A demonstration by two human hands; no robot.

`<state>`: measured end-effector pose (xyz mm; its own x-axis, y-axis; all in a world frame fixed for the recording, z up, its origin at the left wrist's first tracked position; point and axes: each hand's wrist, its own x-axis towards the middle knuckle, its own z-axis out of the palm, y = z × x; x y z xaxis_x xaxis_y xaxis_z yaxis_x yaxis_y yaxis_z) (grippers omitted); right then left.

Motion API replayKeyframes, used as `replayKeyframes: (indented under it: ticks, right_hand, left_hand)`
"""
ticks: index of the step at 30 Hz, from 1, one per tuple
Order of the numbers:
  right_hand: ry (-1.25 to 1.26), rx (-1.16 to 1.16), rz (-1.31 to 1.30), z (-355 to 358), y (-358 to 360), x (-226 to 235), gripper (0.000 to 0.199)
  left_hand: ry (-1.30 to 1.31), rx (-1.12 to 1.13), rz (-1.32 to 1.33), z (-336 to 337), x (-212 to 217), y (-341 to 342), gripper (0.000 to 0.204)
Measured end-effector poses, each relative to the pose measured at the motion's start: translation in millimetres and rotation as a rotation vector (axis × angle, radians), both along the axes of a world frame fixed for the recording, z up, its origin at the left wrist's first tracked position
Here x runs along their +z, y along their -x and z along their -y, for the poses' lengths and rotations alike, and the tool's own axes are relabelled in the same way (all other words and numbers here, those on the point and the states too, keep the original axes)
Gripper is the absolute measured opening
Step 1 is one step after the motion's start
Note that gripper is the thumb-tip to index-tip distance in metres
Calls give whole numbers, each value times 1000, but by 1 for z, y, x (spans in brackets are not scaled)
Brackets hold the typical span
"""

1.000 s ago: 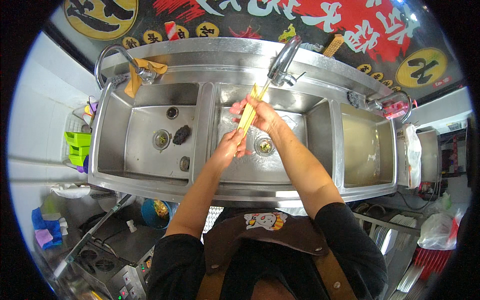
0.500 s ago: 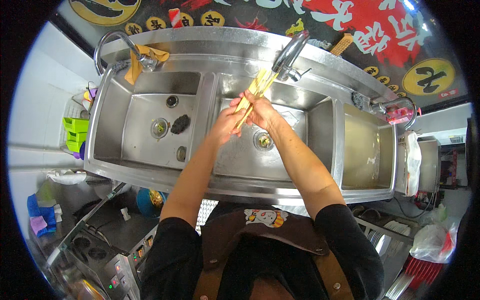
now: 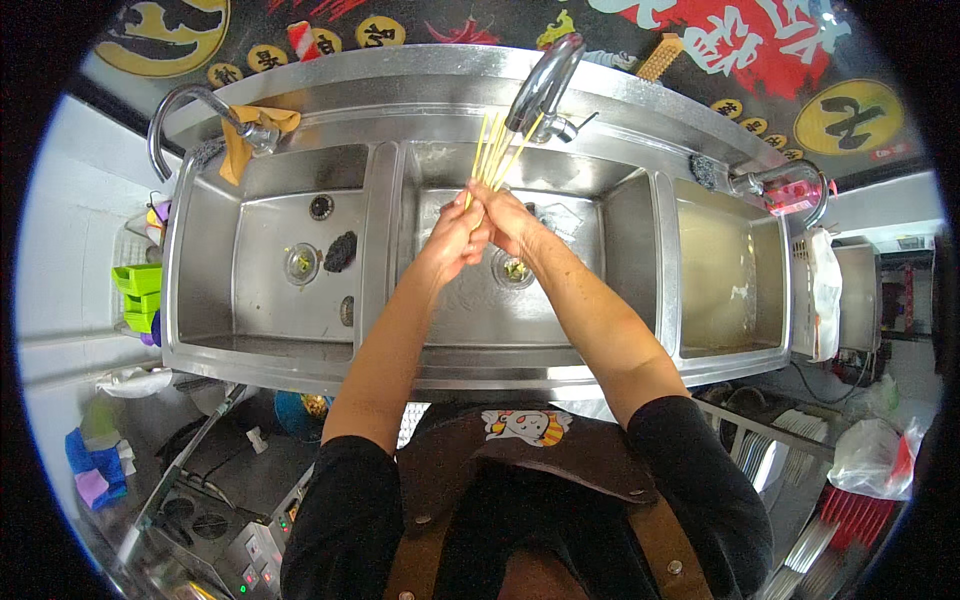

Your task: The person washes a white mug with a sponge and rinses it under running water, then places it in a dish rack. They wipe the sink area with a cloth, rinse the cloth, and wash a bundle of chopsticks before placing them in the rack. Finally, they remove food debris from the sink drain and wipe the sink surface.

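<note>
A loose bundle of thin, pale yellow chopsticks (image 3: 491,152) stands up out of my two hands, their far ends fanned apart below the middle tap (image 3: 540,90). My left hand (image 3: 457,238) is closed around the lower part of the bundle. Against it, my right hand (image 3: 503,217) presses from the other side, fingers also closed on the sticks. Both hands are over the middle sink basin (image 3: 628,260), above its drain (image 3: 513,268), where bits of food lie. The lower ends of the chopsticks are hidden by my hands.
In the left basin (image 3: 260,215) lie a dark scouring pad (image 3: 341,252) and a drain strainer (image 3: 302,262). Cloudy water (image 3: 725,265) fills the right basin. A tan cloth (image 3: 237,155) hangs by the left tap (image 3: 165,110). A brush (image 3: 660,58) rests on the back ledge.
The chopsticks have turned more upright and spread at their tips. Both hands have shifted, with the right palm now closer against the left. The whole view has moved slightly.
</note>
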<state>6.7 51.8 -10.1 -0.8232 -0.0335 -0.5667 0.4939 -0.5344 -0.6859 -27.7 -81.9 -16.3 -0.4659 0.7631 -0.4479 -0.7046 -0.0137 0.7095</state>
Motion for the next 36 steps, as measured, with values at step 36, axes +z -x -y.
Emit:
replayKeyframes:
  ticks: [36]
  right_hand:
    - [-398,-470,-158,-38,7,11,35]
  left_hand:
    - [-333,31,210,-56,-35,47,33]
